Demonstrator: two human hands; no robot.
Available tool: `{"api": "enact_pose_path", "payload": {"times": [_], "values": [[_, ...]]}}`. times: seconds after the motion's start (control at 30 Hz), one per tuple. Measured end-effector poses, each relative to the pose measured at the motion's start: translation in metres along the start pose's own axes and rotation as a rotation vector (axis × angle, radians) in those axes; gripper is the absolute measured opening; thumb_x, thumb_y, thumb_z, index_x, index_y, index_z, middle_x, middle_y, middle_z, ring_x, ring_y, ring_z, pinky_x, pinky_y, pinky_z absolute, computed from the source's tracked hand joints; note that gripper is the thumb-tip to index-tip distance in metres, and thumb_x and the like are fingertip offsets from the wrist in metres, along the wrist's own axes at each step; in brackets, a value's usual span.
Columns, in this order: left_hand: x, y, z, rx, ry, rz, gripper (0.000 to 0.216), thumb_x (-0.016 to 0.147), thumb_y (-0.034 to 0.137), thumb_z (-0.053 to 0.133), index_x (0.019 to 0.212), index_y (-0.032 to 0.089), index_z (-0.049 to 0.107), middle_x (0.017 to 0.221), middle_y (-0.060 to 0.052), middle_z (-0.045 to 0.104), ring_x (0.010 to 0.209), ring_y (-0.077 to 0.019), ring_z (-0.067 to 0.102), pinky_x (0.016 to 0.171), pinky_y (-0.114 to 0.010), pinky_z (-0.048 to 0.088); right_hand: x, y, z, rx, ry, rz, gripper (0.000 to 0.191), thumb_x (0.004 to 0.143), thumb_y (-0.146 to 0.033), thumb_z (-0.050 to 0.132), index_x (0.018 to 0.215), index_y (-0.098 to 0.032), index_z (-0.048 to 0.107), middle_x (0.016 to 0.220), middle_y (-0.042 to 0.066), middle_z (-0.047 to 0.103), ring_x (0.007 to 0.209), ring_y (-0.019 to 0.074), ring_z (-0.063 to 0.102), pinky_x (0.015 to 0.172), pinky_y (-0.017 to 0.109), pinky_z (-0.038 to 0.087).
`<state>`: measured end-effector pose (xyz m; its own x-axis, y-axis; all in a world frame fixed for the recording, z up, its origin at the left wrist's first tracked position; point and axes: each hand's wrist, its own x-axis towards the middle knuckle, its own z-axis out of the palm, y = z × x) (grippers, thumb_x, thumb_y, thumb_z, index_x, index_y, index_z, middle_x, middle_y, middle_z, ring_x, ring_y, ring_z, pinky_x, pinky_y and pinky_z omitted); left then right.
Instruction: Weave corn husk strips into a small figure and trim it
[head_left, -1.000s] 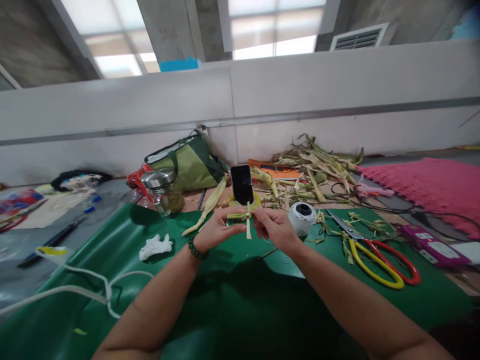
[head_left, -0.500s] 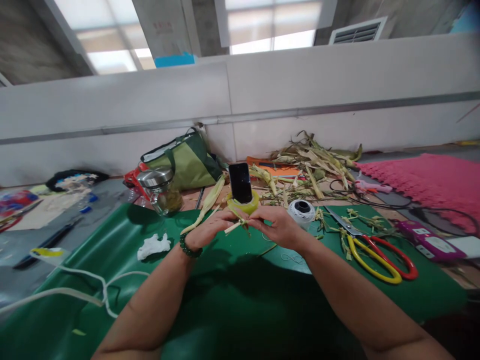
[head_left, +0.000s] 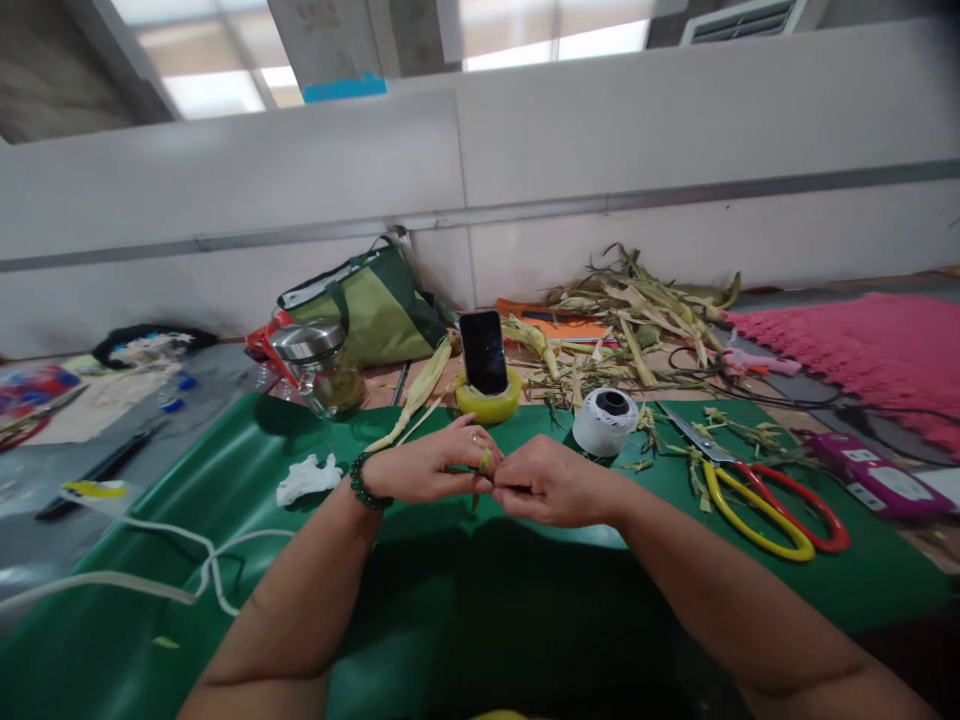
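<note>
My left hand, with a dark green bead bracelet at the wrist, is closed on a small piece of pale green corn husk. My right hand meets it fingertip to fingertip, its fingers curled and pinching at the same piece. Most of the husk is hidden by the fingers. Just beyond the hands, a black phone leans upright in a yellow roll of tape. A white spool of thread stands to the right of them, and a long pale husk lies behind the left hand.
Scissors with red and yellow handles lie at the right on the green mat. Dried husks are heaped at the back. A glass jar, crumpled white tissue and white cable are on the left.
Both hands have come lower and nearer to me, and the right fingers have curled in. The husk strip that stuck out between the hands is now mostly covered. The view has tipped slightly down.
</note>
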<state>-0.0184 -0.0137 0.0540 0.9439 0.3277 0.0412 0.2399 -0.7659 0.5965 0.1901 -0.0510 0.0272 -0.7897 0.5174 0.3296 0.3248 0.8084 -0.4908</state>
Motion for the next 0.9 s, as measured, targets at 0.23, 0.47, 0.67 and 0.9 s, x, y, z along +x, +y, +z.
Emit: {"api": "enact_pose_path", "payload": {"times": [0.23, 0.47, 0.67, 0.9], "values": [[0.000, -0.006, -0.007, -0.166, 0.056, -0.063, 0.041, 0.091, 0.052, 0.048, 0.082, 0.017, 0.067, 0.089, -0.006, 0.068, 0.091, -0.0185, 0.060, 0.102, -0.036, 0.034, 0.001, 0.006, -0.007, 0.106, 0.061, -0.011, 0.034, 0.093, -0.027, 0.043, 0.061, -0.017, 0.044, 0.058, -0.004, 0.038, 0.054, 0.0072, 0.035, 0.053, 0.021, 0.026], [-0.009, -0.015, -0.002, -0.588, 0.194, -0.116, 0.062, 0.096, 0.055, 0.024, 0.088, 0.013, 0.069, 0.087, -0.010, 0.069, 0.088, -0.0219, 0.061, 0.088, -0.036, 0.046, 0.002, 0.012, -0.006, -0.049, 0.209, 0.046, 0.037, 0.094, -0.035, 0.045, 0.064, -0.016, 0.053, 0.057, -0.002, 0.046, 0.052, 0.0084, 0.037, 0.052, 0.023, 0.024], [-0.004, -0.008, -0.005, -0.544, 0.066, -0.221, 0.034, 0.087, 0.045, 0.056, 0.083, 0.013, 0.067, 0.076, -0.005, 0.065, 0.072, -0.0153, 0.059, 0.069, -0.026, 0.047, 0.001, 0.011, -0.011, -0.015, 0.223, 0.108, 0.039, 0.090, -0.046, 0.053, 0.065, -0.016, 0.057, 0.058, -0.001, 0.052, 0.054, 0.0085, 0.043, 0.053, 0.022, 0.027], [0.010, -0.005, 0.010, -0.436, -0.078, -0.188, 0.035, 0.089, 0.043, 0.052, 0.080, 0.012, 0.066, 0.072, -0.004, 0.062, 0.067, -0.0139, 0.056, 0.066, -0.024, 0.047, 0.010, 0.011, 0.000, 0.217, 0.176, 0.279, 0.058, 0.090, -0.055, 0.044, 0.047, -0.016, 0.044, 0.046, -0.004, 0.033, 0.048, 0.0064, 0.029, 0.046, 0.022, 0.019]]}}
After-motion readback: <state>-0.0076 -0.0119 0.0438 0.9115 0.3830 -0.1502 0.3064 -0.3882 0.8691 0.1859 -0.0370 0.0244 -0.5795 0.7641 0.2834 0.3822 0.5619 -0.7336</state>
